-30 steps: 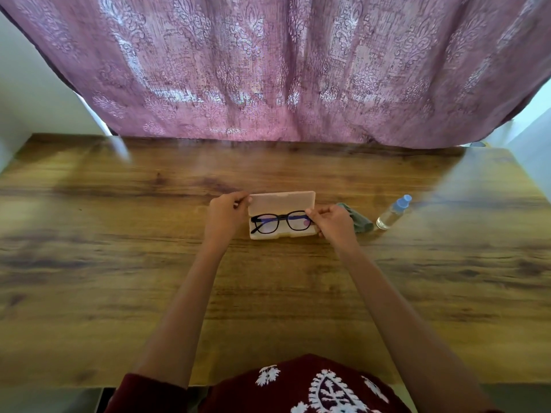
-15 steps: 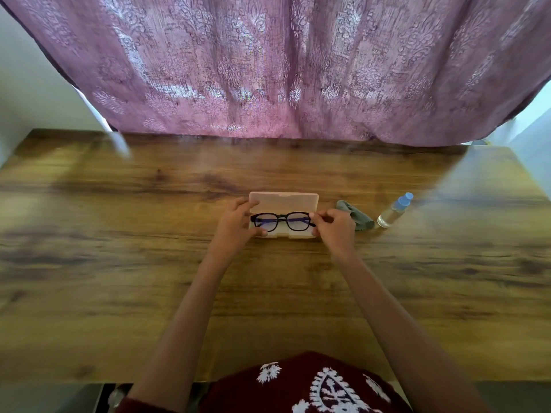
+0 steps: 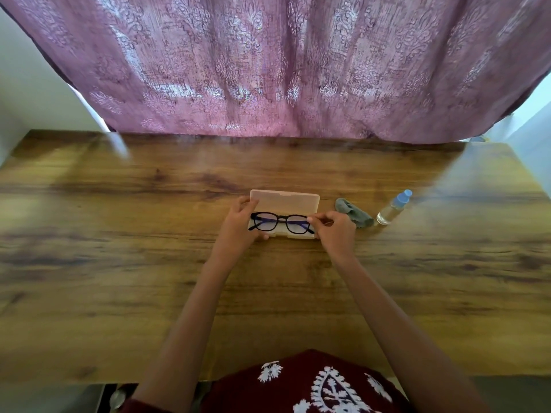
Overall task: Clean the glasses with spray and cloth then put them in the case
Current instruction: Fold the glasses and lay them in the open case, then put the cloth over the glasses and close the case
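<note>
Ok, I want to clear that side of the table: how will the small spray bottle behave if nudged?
The spray bottle looks tall and narrow on a small base, so it probably tips easily. Being round, it would likely roll once down. It is small, so probably light.

Left hand (image 3: 238,226) and right hand (image 3: 335,231) forward, curled.

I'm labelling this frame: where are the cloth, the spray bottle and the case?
cloth (image 3: 354,212), head view, middle of its grey folds
spray bottle (image 3: 391,209), head view, its clear body
case (image 3: 286,202), head view, inside of its open lid
</note>
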Motion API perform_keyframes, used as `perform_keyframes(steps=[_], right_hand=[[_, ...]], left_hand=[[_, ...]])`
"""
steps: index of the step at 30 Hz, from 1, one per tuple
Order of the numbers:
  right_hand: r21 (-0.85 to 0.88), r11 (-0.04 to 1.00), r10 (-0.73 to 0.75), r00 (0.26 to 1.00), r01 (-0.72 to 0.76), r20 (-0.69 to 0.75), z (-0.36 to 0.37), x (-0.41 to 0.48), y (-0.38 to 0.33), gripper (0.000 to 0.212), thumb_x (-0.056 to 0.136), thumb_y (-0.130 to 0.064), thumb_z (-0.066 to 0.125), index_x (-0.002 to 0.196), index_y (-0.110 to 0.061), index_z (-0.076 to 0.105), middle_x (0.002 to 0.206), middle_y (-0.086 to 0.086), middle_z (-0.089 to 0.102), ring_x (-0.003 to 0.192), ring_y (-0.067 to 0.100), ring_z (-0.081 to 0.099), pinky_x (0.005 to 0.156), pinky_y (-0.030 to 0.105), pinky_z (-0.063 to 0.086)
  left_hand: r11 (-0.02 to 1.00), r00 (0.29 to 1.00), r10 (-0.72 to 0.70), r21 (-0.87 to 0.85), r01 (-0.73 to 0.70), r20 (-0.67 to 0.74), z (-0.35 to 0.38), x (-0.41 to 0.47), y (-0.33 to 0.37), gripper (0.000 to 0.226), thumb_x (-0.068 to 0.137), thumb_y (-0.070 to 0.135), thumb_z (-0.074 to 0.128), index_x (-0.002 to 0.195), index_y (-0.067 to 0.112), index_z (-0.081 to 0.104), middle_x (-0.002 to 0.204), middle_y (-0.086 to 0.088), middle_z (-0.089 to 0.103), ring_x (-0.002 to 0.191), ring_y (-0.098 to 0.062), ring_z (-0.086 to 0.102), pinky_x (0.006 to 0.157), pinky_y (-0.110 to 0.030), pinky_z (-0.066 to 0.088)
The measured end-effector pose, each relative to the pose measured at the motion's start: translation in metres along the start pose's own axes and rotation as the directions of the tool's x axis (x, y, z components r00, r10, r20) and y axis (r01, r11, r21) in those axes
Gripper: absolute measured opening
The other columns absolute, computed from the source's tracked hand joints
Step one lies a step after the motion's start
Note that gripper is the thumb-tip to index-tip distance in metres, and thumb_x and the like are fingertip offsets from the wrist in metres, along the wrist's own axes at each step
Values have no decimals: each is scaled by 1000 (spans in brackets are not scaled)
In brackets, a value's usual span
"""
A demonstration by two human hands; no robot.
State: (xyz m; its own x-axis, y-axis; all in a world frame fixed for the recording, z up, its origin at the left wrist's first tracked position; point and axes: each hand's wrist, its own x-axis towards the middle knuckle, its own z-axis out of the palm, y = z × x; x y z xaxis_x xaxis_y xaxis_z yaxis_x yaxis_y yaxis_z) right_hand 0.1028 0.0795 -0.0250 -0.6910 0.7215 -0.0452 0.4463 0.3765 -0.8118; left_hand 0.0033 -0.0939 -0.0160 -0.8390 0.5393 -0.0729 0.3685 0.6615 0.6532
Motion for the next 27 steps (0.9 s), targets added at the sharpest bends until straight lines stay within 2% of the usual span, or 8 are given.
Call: perform_keyframes(steps=[3, 6, 9, 11, 15, 19, 24, 27], right_hand=[[-35, 999, -15, 1000, 14, -6, -4, 3, -1, 21, 89, -24, 67, 103, -9, 70, 89, 1, 69, 78, 11, 63, 74, 24, 54], [-112, 992, -63, 996, 56, -55, -14, 12, 2, 19, 91, -21, 64, 105, -9, 69, 95, 1, 68, 84, 10, 60, 69, 11, 42], [-252, 959, -164, 979, 129, -124, -29, 25, 7, 17, 93, -13, 60, 106, -9, 69, 100, 5, 67, 96, 19, 60, 80, 20, 41], [-348, 924, -215, 968, 157, -133, -39, 32, 10, 19, 91, -7, 59, 108, -7, 69, 107, 10, 65, 105, 25, 53, 84, 22, 33], [-522, 839, -178, 984, 153, 3, -50, 45, 15, 31, 85, -1, 59, 115, -6, 67, 121, 16, 59, 113, 32, 41, 93, 35, 34], [-540, 826, -123, 987, 158, 101, -50, 48, 16, 38, 84, 2, 57, 119, -8, 65, 122, 14, 60, 116, 30, 40, 99, 35, 33], [-458, 876, -164, 986, 148, 6, -50, 47, 17, 17, 89, -7, 61, 102, -7, 72, 104, 11, 69, 106, 27, 48, 89, 31, 34], [-308, 942, -140, 990, 133, 0, -54, 45, 6, 14, 89, -11, 64, 99, -8, 74, 96, 4, 72, 90, 16, 58, 89, 28, 41]], left_hand=[[1000, 1000, -21, -15, 21, 17, -2, 1, 3, 92, 72, 19, 82, 148, 12, 30, 150, -6, 29, 133, -22, 35, 112, -33, 31], [996, 998, -53, -64, 56, 41, -6, 4, 4, 90, 72, 20, 82, 147, 14, 33, 148, -6, 32, 130, -23, 39, 108, -35, 35], [994, 995, -72, -82, 77, 63, -7, 7, 3, 88, 72, 23, 82, 146, 16, 34, 143, -7, 38, 123, -22, 44, 102, -34, 39], [992, 995, -74, -98, 80, 72, -9, 8, 1, 86, 73, 26, 80, 145, 18, 34, 141, -6, 41, 119, -20, 46, 98, -31, 41], [991, 994, -73, -110, 83, 86, -11, 10, -2, 81, 77, 29, 78, 144, 19, 35, 140, -6, 43, 122, -21, 47, 102, -37, 44], [985, 988, -84, -142, 103, 128, -13, 12, -1, 80, 78, 29, 77, 145, 19, 35, 143, -7, 41, 125, -23, 46, 103, -41, 45], [977, 983, -86, -178, 115, 165, -15, 12, -3, 83, 77, 31, 78, 146, 19, 34, 147, -7, 38, 129, -25, 43, 105, -42, 42], [975, 982, -84, -188, 115, 167, -15, 12, -5, 82, 78, 32, 77, 146, 20, 34, 148, -7, 38, 130, -24, 43, 105, -42, 42]])
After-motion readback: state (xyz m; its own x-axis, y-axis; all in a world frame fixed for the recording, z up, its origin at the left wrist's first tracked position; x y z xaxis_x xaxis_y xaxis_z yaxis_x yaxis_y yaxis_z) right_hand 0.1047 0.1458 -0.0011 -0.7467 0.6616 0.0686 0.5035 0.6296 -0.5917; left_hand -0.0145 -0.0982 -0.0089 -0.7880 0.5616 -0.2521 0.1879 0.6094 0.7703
